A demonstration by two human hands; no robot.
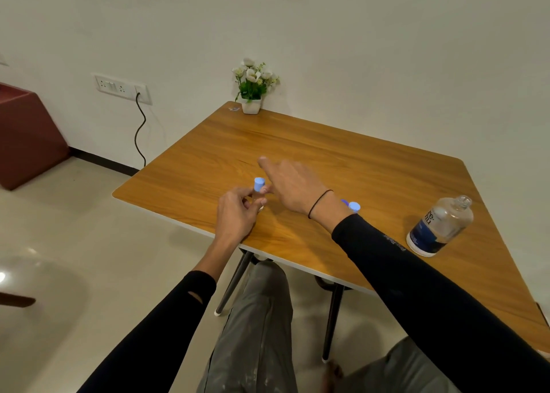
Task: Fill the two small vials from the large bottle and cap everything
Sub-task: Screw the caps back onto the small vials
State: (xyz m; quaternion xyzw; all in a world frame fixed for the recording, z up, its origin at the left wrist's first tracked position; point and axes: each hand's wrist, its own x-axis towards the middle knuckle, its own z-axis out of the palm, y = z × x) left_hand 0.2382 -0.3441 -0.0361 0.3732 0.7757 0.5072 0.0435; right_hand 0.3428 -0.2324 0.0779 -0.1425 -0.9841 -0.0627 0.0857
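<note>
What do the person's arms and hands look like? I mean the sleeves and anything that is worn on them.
Both arms wear long, tight black sleeves that end before the wrists. The left sleeve has a small oval hole. The right sleeve bears small pale lettering, too blurred to read. A thin black band circles the right wrist. The left hand and the right hand are bare, without gloves; no rings are visible.

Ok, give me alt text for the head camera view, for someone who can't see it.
Seen from above, a person's left hand holds a small vial with a blue cap on a wooden table, while the right hand hovers open beside it. A second blue-capped vial shows behind the right wrist, and a large uncapped clear bottle stands to the right.
</note>
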